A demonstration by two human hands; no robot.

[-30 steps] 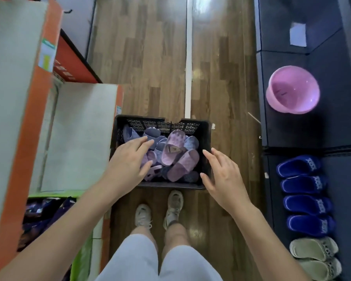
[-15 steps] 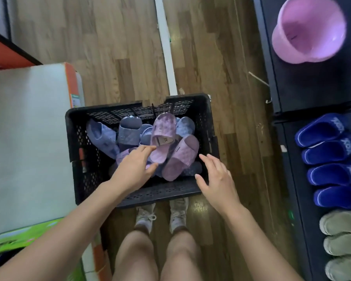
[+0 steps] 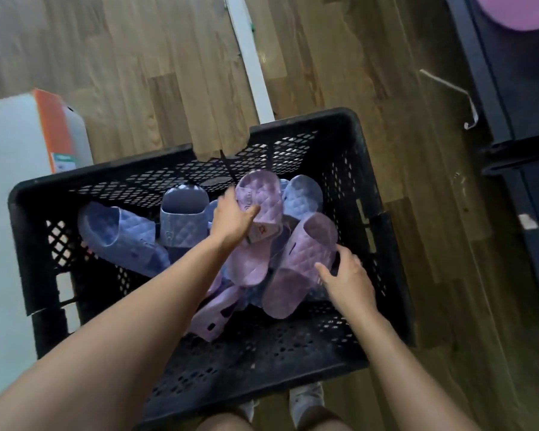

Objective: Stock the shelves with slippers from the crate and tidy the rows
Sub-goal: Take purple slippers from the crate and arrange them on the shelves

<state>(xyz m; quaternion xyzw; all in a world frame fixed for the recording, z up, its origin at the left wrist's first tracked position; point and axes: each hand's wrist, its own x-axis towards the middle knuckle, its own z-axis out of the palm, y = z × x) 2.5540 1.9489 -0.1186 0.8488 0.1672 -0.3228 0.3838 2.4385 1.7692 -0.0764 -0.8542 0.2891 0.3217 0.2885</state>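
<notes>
Reaching into the crate (image 3: 262,362), the left hand (image 3: 232,220) is gripping a lilac slipper (image 3: 262,194); the right hand (image 3: 350,279), spread open, is touching a second slipper (image 3: 308,241); lifting both together seems wisest.

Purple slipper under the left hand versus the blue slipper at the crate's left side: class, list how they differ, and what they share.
The purple slipper is lilac; the blue slipper is pale blue. The left hand grips the purple slipper; no hand touches the blue slipper. The purple slipper tops the middle pile; the blue slipper lies left of it. Both are quilted, inside the crate.
</notes>
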